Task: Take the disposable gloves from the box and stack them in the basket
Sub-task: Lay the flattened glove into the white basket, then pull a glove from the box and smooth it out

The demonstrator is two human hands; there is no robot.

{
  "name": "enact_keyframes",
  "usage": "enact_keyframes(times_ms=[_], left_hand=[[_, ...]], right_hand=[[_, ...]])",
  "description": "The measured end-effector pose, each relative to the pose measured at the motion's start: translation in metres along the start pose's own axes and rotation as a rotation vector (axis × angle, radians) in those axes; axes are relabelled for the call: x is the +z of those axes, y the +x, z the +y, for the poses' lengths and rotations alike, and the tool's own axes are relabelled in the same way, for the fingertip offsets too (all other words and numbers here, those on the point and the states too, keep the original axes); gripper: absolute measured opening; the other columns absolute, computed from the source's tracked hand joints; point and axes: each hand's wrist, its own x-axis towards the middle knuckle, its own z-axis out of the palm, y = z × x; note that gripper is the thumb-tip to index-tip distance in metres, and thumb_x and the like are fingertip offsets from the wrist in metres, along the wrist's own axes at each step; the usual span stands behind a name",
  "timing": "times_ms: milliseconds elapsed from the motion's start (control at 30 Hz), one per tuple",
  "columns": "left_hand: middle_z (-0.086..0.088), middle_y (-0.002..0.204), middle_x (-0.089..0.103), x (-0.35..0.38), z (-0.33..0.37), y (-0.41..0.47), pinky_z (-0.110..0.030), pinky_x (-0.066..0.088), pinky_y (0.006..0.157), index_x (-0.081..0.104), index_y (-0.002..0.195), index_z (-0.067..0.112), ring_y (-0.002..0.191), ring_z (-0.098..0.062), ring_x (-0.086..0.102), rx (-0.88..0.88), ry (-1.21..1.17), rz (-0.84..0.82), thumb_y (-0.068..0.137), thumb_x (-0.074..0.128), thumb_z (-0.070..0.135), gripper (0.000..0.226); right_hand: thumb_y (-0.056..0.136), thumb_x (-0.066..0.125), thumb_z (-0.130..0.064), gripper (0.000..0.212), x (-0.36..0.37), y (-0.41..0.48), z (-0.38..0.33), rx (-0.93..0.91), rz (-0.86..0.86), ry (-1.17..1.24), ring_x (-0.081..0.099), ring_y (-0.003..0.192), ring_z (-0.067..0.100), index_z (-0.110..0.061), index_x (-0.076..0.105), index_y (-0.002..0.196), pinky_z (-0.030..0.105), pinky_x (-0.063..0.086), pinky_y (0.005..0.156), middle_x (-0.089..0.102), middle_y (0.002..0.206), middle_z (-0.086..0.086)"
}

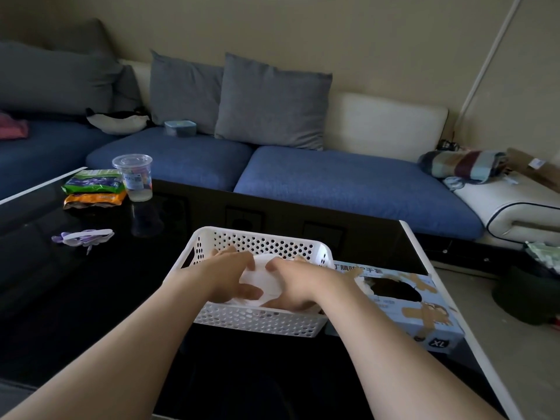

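**Both hands settle the gloves into the basket**

The white perforated basket sits on the glossy black table, straight ahead of the person at 12 o'clock from the forearms. Inside it lies a pale, flattened wad of white disposable gloves, and both hands are on it. The left hand comes in from 9 o'clock with its fingers spread across the far edge of the wad and the thumb laid along the near side; the right hand mirrors it from 3 o'clock, fingers curled over the far edge and thumb low against the near one. Neither hand pinches tightly; the grip reads as a loose two-sided cradle. That probably serves to keep floppy gloves flat and squared, so that they stack rather than crumple.

The glove box lies just beside the basket at its 3 o'clock, touching or nearly touching its wall, with the torn oval opening facing up. Keeping it that close likely shortens each reach from box to basket. The opening looks dark, so how many gloves remain inside cannot be told.

At 10 o'clock, well apart, stand a clear plastic cup and snack packets, out of the working path.
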Motion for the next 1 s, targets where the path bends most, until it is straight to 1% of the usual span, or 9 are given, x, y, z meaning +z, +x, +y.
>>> enact_keyframes(times_ms=[67, 200, 300, 400, 500, 600, 700, 833, 1000], left_hand=[[0.003, 0.144, 0.043, 0.0, 0.005, 0.0, -0.048, 0.039, 0.113, 0.048, 0.145, 0.034, 0.143, -0.028, 0.037, -0.025, 0.017, -0.017, 0.091, 0.074, 0.055, 0.064], [-0.001, 0.139, 0.043, -0.004, 0.021, -0.002, -0.036, 0.046, 0.096, 0.044, 0.14, 0.023, 0.124, -0.025, 0.05, -0.033, 0.055, 0.023, 0.086, 0.081, 0.044, 0.069], [-0.01, 0.132, 0.045, -0.01, 0.037, -0.004, -0.039, 0.045, 0.097, 0.039, 0.132, 0.014, 0.125, -0.031, 0.045, -0.016, 0.093, 0.151, 0.092, 0.071, 0.041, 0.058], [-0.008, 0.119, 0.049, -0.011, 0.055, -0.005, -0.039, 0.044, 0.093, 0.043, 0.116, 0.017, 0.112, -0.028, 0.046, 0.037, 0.022, 0.364, 0.097, 0.056, 0.03, 0.026], [0.001, 0.113, 0.049, -0.007, 0.076, -0.006, -0.037, 0.044, 0.09, 0.046, 0.11, 0.023, 0.108, -0.023, 0.046, 0.165, -0.047, 0.481, 0.098, 0.055, 0.031, 0.017], [0.008, 0.119, 0.048, 0.001, 0.101, -0.003, -0.039, 0.044, 0.099, 0.049, 0.116, 0.029, 0.115, -0.019, 0.044, 0.317, -0.026, 0.44, 0.096, 0.057, 0.045, 0.026], [0.009, 0.14, 0.047, 0.012, 0.123, 0.002, -0.041, 0.034, 0.113, 0.049, 0.138, 0.031, 0.137, -0.017, 0.036, 0.399, 0.055, 0.327, 0.091, 0.061, 0.065, 0.059], [0.003, 0.166, 0.034, 0.018, 0.146, 0.008, -0.054, 0.011, 0.128, 0.035, 0.159, 0.024, 0.161, -0.018, 0.007, 0.395, 0.163, 0.17, 0.083, 0.064, 0.073, 0.095], [0.002, 0.169, 0.029, 0.027, 0.156, 0.019, -0.063, -0.001, 0.126, 0.035, 0.158, 0.02, 0.162, -0.019, -0.001, 0.345, 0.24, 0.026, 0.082, 0.07, 0.07, 0.097]], right_hand=[[0.096, 0.074, -0.043, 0.071, 0.002, 0.002, 0.001, -0.003, 0.012, 0.022, 0.061, 0.109, 0.03, -0.039, 0.035, 0.155, 0.035, 0.049, 0.07, 0.039, 0.145, 0.007], [0.095, 0.071, -0.058, 0.075, 0.001, -0.006, 0.001, -0.096, 0.054, 0.012, 0.057, 0.118, 0.027, -0.026, 0.041, 0.156, 0.041, 0.051, 0.095, 0.053, 0.148, 0.006], [0.1, 0.067, -0.049, 0.067, -0.007, -0.025, 0.01, -0.128, 0.155, 0.136, 0.058, 0.129, 0.025, -0.027, 0.044, 0.159, 0.036, 0.049, 0.093, 0.051, 0.155, 0.002], [0.1, 0.067, -0.03, 0.041, -0.017, -0.042, 0.026, -0.092, 0.314, 0.279, 0.065, 0.112, 0.021, -0.032, 0.062, 0.14, 0.035, 0.055, 0.089, 0.059, 0.138, 0.002], [0.097, 0.064, -0.013, 0.022, -0.019, -0.051, 0.052, 0.09, 0.557, 0.35, 0.068, 0.092, 0.02, -0.023, 0.073, 0.115, 0.038, 0.061, 0.081, 0.068, 0.115, 0.003], [0.096, 0.067, -0.01, 0.013, -0.014, -0.06, 0.083, 0.315, 0.638, 0.31, 0.062, 0.081, 0.019, -0.017, 0.069, 0.107, 0.036, 0.057, 0.071, 0.064, 0.102, 0.004], [0.093, 0.076, -0.017, 0.016, -0.009, -0.068, 0.107, 0.43, 0.595, 0.272, 0.059, 0.077, 0.018, -0.015, 0.067, 0.106, 0.034, 0.052, 0.067, 0.061, 0.096, 0.004], [0.085, 0.085, -0.023, 0.013, 0.0, -0.069, 0.133, 0.411, 0.596, 0.415, 0.068, 0.089, 0.02, -0.018, 0.076, 0.094, 0.039, 0.063, 0.08, 0.071, 0.099, 0.003], [0.085, 0.084, -0.026, 0.011, 0.007, -0.067, 0.145, 0.374, 0.555, 0.416, 0.071, 0.082, 0.02, -0.017, 0.077, 0.085, 0.039, 0.065, 0.074, 0.073, 0.087, 0.003]])
